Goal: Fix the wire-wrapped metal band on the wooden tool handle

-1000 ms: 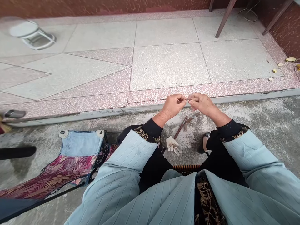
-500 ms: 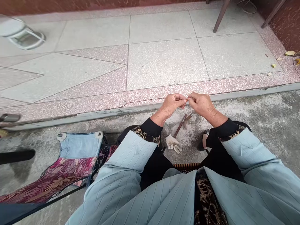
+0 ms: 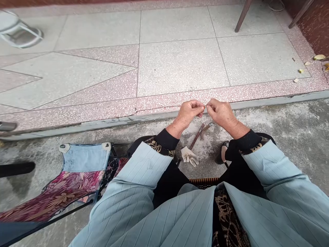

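My left hand (image 3: 189, 112) and my right hand (image 3: 219, 111) are held up in front of me, fingertips almost meeting. Each is closed in a pinch of thumb and forefinger. Whatever sits between the fingertips is too small to make out. On the concrete below them lies a tool with a dark reddish-brown handle (image 3: 197, 136), its far end partly covered by my right hand. A curved brownish piece (image 3: 205, 129) lies against it. Beside the near end of the handle is a crumpled off-white glove (image 3: 189, 156).
A raised terrazzo step (image 3: 164, 103) runs across in front. To the left stands a folding lounge chair (image 3: 77, 180) with floral fabric; a white stool (image 3: 15, 29) is farther back. Furniture legs (image 3: 243, 15) stand at the back right, near fallen leaves (image 3: 300, 71).
The view has shifted slightly, so the floor and chair appear a little higher and farther left. Both hands keep their pinch, fingertips close together.
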Demonstrator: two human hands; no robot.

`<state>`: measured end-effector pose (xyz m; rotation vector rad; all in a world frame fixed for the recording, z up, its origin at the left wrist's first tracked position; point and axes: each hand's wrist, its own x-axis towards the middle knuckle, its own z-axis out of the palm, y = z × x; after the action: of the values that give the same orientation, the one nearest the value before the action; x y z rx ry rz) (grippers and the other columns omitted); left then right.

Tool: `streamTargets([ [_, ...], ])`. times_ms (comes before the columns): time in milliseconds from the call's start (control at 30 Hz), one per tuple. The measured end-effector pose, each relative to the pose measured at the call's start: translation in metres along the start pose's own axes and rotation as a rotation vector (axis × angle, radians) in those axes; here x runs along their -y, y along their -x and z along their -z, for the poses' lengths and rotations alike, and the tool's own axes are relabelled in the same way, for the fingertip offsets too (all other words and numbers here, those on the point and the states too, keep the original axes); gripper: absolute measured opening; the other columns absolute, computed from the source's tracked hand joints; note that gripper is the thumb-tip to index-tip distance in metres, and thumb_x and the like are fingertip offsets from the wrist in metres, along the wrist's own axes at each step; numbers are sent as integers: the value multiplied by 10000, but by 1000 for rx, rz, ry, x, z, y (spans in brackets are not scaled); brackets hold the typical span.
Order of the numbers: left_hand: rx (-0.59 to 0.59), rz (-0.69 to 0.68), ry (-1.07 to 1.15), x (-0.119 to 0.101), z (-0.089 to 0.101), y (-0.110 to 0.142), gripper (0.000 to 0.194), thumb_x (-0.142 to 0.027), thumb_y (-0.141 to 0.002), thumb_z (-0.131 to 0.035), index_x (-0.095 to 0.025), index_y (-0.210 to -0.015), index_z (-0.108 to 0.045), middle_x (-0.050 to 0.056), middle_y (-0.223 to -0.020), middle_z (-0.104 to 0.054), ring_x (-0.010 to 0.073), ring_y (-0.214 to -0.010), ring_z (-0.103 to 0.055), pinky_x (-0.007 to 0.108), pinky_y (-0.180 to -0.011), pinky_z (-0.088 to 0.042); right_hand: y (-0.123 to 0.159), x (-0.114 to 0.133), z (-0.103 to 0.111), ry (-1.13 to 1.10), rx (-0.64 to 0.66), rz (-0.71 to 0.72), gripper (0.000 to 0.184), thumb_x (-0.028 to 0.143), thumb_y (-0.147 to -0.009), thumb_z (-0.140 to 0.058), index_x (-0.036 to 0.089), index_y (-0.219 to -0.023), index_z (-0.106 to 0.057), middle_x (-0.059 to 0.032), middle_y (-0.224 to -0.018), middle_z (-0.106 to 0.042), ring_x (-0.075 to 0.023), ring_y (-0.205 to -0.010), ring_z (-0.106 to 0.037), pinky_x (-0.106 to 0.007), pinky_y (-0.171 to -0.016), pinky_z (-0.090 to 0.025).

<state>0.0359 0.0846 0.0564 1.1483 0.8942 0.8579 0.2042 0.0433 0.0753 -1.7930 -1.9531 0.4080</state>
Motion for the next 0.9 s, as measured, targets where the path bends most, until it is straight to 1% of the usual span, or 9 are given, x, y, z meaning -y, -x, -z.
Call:
streamTargets([
  [167, -69, -4, -27, -1, -4, 1, 96, -214, -704, -744, -141, -736, -690, -21, -605, -649, 79, -516, -588, 230, -550, -513, -1, 4, -3, 171, 44, -2, 272, 265, -990, -489, 154, -1059, -728, -94, -790, -753, -237, -724, -669, -305, -667, -321],
  [267, -100, 13, -30, -2, -7, 2, 57, -185, -709, -727, -142, -720, -691, -21, -603, -647, 78, -524, -584, 227, -550, -508, -1, 9, -1, 238, 70, 6, 278, 254, -1006, -471, 150, -1071, -721, -105, -813, -761, -237, -729, -671, -309, -655, -291],
  [400, -149, 15, -14, -2, -12, 3, 21, -143, -706, -695, -140, -688, -687, -18, -603, -644, 73, -536, -585, 225, -568, -503, 0, 13, 1, 263, 82, 14, 277, 244, -1022, -438, 152, -1061, -696, -104, -807, -750, -224, -704, -647, -310, -642, -265],
  [533, -193, 0, 8, -2, -15, 2, 46, -105, -692, -674, -141, -666, -686, -29, -587, -627, 59, -516, -551, 216, -552, -457, -1, 11, -1, 240, 57, -2, 276, 255, -1024, -430, 166, -1034, -692, -98, -797, -740, -222, -690, -629, -307, -643, -264],
  [733, -199, 36, 98, 2, -16, -3, 49, -100, -670, -671, -142, -674, -696, -29, -593, -631, 54, -516, -529, 217, -550, -438, -3, 8, -3, 164, 31, -15, 268, 257, -1001, -445, 175, -986, -699, -81, -746, -701, -218, -678, -601, -306, -657, -281],
  [833, -204, 48, 91, 5, -16, -5, 40, -113, -659, -673, -148, -667, -691, -32, -595, -620, 47, -517, -503, 214, -536, -406, -4, 7, -2, 99, 11, -40, 231, 257, -974, -470, 186, -915, -682, -67, -713, -676, -214, -676, -588, -307, -658, -298],
  [900, -188, 31, 68, 7, -16, -6, 35, -123, -648, -682, -152, -666, -691, -36, -587, -608, 47, -521, -489, 214, -530, -388, -4, 7, -1, -4, 9, -83, 203, 257, -952, -492, 200, -837, -650, -53, -684, -657, -207, -669, -587, -300, -655, -334],
])
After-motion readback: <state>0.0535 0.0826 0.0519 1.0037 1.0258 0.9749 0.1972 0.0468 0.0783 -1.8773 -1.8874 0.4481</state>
